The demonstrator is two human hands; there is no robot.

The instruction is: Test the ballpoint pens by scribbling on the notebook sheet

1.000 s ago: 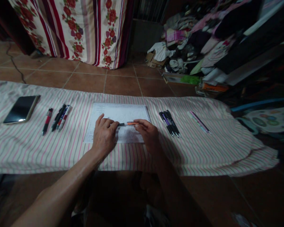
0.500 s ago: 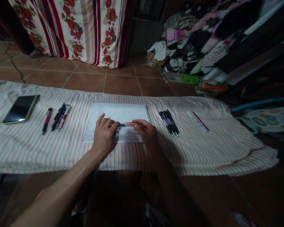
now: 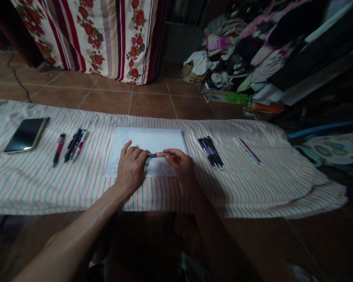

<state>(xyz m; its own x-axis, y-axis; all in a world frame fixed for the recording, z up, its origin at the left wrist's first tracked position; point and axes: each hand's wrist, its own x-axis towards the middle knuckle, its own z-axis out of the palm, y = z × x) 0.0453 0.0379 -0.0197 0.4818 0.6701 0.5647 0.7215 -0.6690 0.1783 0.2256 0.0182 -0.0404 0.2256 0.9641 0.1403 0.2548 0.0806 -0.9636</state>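
Striped cloth (image 3: 253, 184) lies spread before me, a spiral notebook (image 3: 153, 138) on it. Over the notebook, the left hand (image 3: 131, 164) pinches the black end of 1 orange-and-black pen (image 3: 159, 155), the right hand (image 3: 181, 165) its orange end, each grip narrow. Dark pens (image 3: 211, 152) lie just right of the notebook.

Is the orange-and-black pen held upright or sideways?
Sideways: the pen runs across the picture over the notebook, its black end at the left hand and its orange part at the right hand.
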